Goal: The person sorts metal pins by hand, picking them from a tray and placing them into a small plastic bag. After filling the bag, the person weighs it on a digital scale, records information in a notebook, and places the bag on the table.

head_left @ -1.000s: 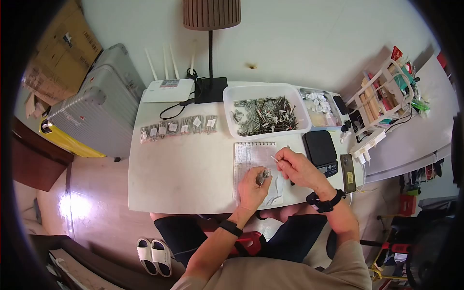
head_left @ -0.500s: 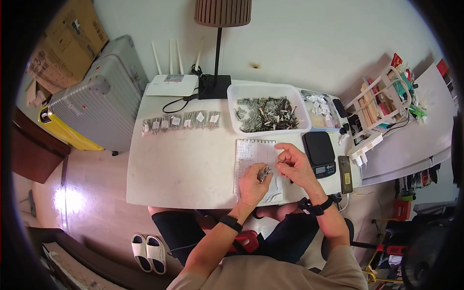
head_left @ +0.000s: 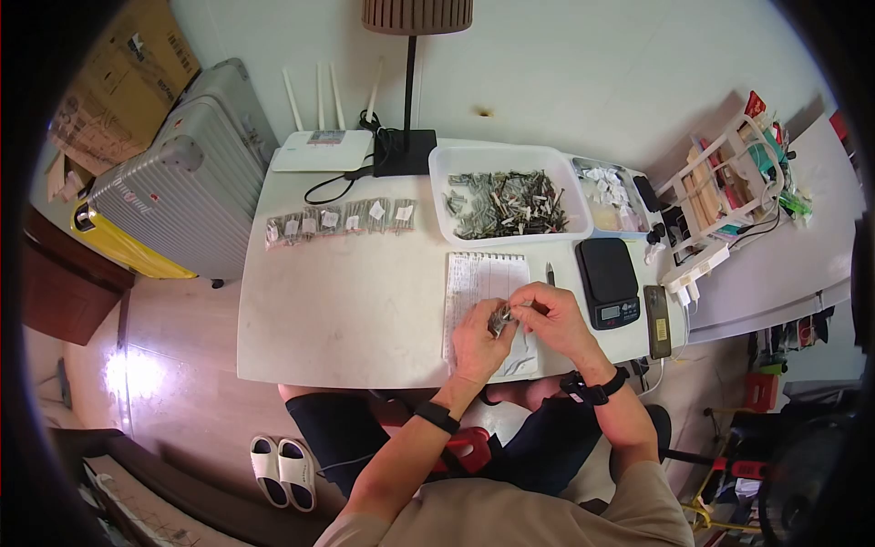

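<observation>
My left hand (head_left: 478,345) is closed round a small bundle of shiny grey, screw-like pieces (head_left: 500,318), held above the notepad. My right hand (head_left: 554,321) has its fingertips pinched together right at the top of that bundle; what they grip is hidden. Beneath both hands lies a spiral notepad (head_left: 465,283) with handwriting on its page, and a crumpled clear plastic (head_left: 521,357) rests on its lower part. Beyond the hands stands a clear plastic bin (head_left: 437,196) with a heap of similar grey and dark pieces (head_left: 519,205).
Several labelled small bags (head_left: 342,219) form a row at the back left. To the right are a pen (head_left: 550,273), a black digital scale (head_left: 609,273), a phone (head_left: 657,319) and a tray (head_left: 620,232) of white scraps. A router (head_left: 319,153) and lamp (head_left: 407,150) stand behind.
My right hand has moved left and its fingertips now meet the bundle in my left hand. The pen beside the notepad has come into sight.
</observation>
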{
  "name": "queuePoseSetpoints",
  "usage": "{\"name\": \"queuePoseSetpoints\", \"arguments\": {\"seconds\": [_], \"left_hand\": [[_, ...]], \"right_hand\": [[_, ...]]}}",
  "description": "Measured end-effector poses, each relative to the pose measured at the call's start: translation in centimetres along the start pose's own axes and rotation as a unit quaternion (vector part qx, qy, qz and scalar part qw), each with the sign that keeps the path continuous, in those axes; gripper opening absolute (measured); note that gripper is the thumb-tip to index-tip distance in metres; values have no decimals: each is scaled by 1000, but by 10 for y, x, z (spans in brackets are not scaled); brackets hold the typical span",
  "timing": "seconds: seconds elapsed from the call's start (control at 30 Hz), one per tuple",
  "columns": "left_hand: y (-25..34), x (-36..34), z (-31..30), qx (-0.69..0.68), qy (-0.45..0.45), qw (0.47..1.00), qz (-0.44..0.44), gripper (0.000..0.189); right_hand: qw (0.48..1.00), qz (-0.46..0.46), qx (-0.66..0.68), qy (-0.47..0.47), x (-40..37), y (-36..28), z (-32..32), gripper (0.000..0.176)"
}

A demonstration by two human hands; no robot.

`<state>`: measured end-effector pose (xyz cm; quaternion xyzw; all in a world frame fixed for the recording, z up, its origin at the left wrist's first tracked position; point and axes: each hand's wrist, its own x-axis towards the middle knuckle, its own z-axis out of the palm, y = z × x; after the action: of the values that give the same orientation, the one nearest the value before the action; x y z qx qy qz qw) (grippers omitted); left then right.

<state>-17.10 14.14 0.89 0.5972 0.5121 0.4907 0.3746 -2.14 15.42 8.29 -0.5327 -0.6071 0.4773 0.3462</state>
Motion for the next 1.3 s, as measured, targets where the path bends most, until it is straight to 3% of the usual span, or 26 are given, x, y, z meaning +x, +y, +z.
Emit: {"name": "queuePoseSetpoints", "arguments": {"seconds": [0.07, 0.17, 0.5, 0.67, 0.9, 1.3], "left_hand": [[0, 0, 1, -1, -2, 1000, -2, 31], [-1, 0, 1, -8, -8, 1000, -14, 31], [-4, 2, 1, -15, -9, 1000, 4, 32], [-7, 1, 1, -17, -7, 1000, -9, 32], [-4, 0, 2, -21, -11, 1000, -11, 33], [-4, 0, 2, -15, 4, 1000, 23, 28]], "right_hand": [[977, -165, -127, 40, 0, 0, 2, 9], [965, -180, -188, 40, -1, 4, 3, 11], [942, -173, -281, 62, -3, -15, -2, 9], [940, -137, -314, -12, 3, -16, -9, 9], [922, -164, -351, -20, 10, -19, -12, 7], [905, -126, -392, -104, 24, -27, -14, 16]]}}
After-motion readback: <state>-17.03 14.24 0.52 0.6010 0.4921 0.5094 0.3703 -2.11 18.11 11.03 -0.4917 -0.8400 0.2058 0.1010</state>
